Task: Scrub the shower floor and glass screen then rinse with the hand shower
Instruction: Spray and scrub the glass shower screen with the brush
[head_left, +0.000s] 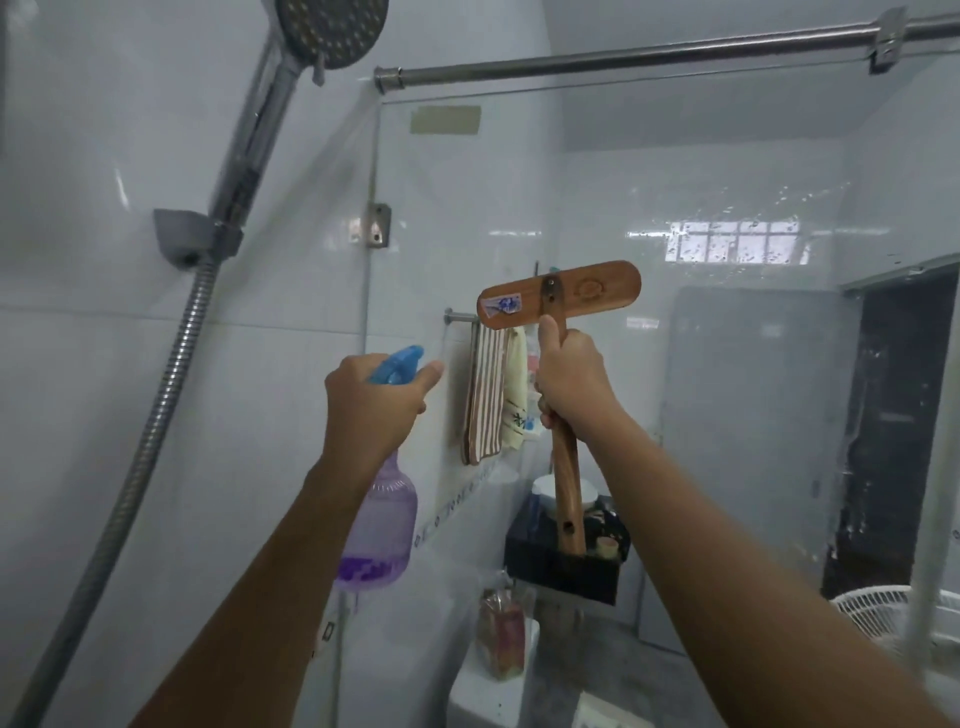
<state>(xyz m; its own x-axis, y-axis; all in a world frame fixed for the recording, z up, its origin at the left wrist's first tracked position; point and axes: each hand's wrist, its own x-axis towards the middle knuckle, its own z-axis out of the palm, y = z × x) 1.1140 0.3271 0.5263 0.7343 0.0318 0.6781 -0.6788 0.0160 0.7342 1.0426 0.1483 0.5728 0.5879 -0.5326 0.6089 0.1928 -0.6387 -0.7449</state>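
My left hand (373, 402) grips a clear purple spray bottle (382, 519) with a blue trigger head, its nozzle aimed at the glass screen (727, 171). A little purple liquid sits in the bottle's base. My right hand (569, 376) holds the wooden handle of a scrub brush (558, 296), its flat wooden head raised crosswise against the glass. Water drops dot the glass at upper right. The hand shower (327, 31) hangs in its grey wall bracket at upper left, with its metal hose (150, 421) trailing down. The shower floor is out of view.
A steel rail (623, 57) tops the glass. Behind the glass hang striped towels (485, 395) on a bar, above a black shelf (563, 569) of toiletries and a toilet tank (488, 696). A white fan (883, 613) and a dark doorway (893, 415) lie to the right.
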